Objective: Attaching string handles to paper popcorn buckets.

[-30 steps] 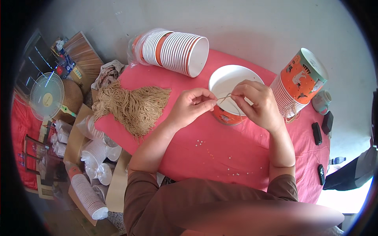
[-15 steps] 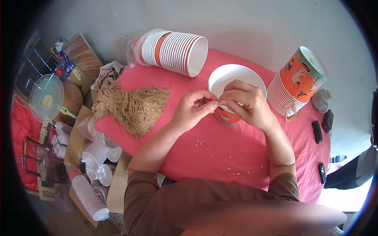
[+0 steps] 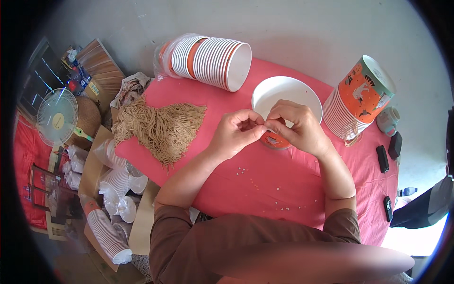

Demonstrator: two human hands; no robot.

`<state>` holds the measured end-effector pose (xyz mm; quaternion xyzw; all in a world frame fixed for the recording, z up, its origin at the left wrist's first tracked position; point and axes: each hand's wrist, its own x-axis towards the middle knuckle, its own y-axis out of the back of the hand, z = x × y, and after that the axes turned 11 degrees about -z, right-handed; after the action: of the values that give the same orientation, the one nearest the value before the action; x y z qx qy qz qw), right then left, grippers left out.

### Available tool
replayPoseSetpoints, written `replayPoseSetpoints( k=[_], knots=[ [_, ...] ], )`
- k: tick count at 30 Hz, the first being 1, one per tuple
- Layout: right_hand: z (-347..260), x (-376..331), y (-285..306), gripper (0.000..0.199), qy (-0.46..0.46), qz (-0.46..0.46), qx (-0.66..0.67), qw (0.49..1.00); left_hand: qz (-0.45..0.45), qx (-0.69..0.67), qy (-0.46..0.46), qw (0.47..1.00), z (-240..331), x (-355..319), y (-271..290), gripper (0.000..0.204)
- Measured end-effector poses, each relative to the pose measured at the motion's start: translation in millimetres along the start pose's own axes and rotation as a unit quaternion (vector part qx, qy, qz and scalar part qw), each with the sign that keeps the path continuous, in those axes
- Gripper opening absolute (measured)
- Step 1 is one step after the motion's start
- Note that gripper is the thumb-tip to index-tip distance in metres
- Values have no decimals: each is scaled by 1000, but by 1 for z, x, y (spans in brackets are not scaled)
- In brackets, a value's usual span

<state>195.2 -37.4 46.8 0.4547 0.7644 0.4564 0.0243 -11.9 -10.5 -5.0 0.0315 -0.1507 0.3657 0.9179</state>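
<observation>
My left hand [image 3: 235, 134] and right hand [image 3: 295, 127] meet fingertip to fingertip over the near rim of the round white paper bowl [image 3: 283, 94], both pinching something too small to make out. A second ago they were apart with a thin tan string stretched between them; now they are pressed close. Left of the bowl lies a frizzy heap of tan string [image 3: 161, 125] on the pink-clothed worktop [image 3: 265, 184]; behind it, a ribbed sleeve of stacked bowls [image 3: 210, 61] on its side.
</observation>
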Motion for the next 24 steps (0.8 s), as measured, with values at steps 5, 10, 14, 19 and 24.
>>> replayPoseSetpoints(
  k=[5, 10, 14, 19, 24],
  knots=[
    [0, 0, -3, 8, -52, -31, 48, 997, 34, 85, -57, 994, -4, 1, -6, 6],
    [-2, -1, -1, 13, -98, -72, 118, 986, 70, 309, -187, 930, -2, 4, -7, 14],
    [-4, 0, -1, 16, -91, -53, 144, 984, 77, 327, -249, 909, -5, 8, -7, 15],
    [-2, -1, 2, 19, -103, -72, 164, 978, 94, 276, -248, 924, -11, 7, -8, 15],
    [-1, -1, 3, 23, -86, -65, 186, 977, 70, 131, -210, 966, -18, 5, -11, 7]
  ],
)
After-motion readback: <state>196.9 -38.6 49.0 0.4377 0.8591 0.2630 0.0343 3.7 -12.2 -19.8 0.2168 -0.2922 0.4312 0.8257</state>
